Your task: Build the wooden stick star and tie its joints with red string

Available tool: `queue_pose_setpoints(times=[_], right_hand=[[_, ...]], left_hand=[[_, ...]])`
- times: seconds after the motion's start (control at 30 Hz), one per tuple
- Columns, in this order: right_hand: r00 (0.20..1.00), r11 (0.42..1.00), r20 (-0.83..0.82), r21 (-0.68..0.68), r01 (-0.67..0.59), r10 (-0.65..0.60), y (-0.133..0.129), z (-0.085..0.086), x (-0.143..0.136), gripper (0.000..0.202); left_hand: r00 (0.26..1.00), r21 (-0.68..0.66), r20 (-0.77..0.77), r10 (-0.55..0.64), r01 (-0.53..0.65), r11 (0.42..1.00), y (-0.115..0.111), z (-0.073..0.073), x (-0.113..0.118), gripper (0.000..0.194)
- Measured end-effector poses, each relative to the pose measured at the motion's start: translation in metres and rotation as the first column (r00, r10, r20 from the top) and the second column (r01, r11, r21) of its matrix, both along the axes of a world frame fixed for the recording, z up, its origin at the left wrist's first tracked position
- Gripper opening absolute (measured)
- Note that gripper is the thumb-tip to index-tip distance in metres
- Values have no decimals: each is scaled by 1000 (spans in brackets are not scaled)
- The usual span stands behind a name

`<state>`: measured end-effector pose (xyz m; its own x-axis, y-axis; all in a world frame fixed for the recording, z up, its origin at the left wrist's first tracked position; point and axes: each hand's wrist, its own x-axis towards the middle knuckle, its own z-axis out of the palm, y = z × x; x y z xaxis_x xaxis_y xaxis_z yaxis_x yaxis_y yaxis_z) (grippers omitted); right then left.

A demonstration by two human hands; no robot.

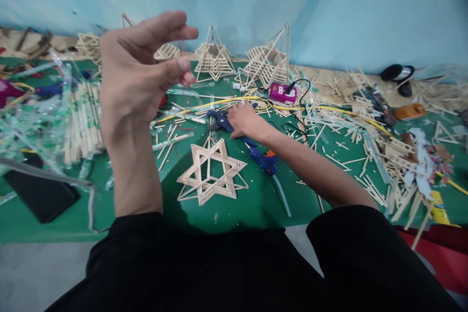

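Observation:
My left hand [142, 68] is raised at the left, its thumb and fingers curled around a thin red thread [180, 48] that hangs down between them. At the middle of the table, my right hand [243, 119] rests with curled fingers on a dark blue hand tool [219, 120] that looks like cutters; the hand partly covers it. Below the right hand lies a star-shaped frame of stacked wooden sticks [212, 170]. A blue glue gun [263, 158] with an orange trigger and a clear glue stick [282, 197] lies just right of the star.
Several stick frames [214, 58] stand along the blue wall. A purple box [282, 93] with a black plug sits behind my right hand, near a yellow cord [329, 108]. Bundled sticks [82, 122] and a black phone-like slab [42, 192] lie left; loose sticks [373, 187] and an orange bottle [410, 111] right.

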<state>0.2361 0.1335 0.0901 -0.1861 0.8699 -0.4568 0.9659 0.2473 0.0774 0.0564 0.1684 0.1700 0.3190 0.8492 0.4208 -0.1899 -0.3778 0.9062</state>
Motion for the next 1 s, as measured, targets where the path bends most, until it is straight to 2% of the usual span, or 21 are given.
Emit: queue_pose_setpoints(times=[0.1, 0.17, 0.3, 0.37, 0.5, 0.6, 0.77, 1.0], right_hand=[[999, 999, -30, -6, -44, 44, 12, 9, 1, 44], [999, 999, -42, 40, -29, 30, 17, 16, 4, 41], [996, 985, -87, 171, 37, -22, 19, 31, 21, 50], [990, 977, -136, 201, 65, -38, 16, 39, 34, 43], [914, 958, -394, 210, 195, -99, 5, 47, 55, 24], [829, 964, -547, 140, 224, -114, -8, 49, 59, 27], [692, 994, -720, 105, 23, 60, -30, 55, 54, 34], [682, 995, -731, 85, 51, 27, -38, 56, 56, 47]], left_hand=[[1000, 11, 17, -9, 9, 1000, 4, -1, -4, 50], [1000, 20, 21, -12, 11, 1000, 6, -1, -6, 51], [1000, 43, -3, -6, 6, 999, 6, -1, -12, 52], [1000, 49, -18, 3, -2, 999, 5, -1, -14, 54], [998, 16, -49, -34, 34, 999, 4, -1, -14, 58], [991, -31, -70, -112, 110, 993, 3, 0, -9, 58], [949, -158, -177, -260, 233, 959, -2, 3, -6, 60], [882, -142, -344, -321, 289, 947, -2, 8, -11, 65]])
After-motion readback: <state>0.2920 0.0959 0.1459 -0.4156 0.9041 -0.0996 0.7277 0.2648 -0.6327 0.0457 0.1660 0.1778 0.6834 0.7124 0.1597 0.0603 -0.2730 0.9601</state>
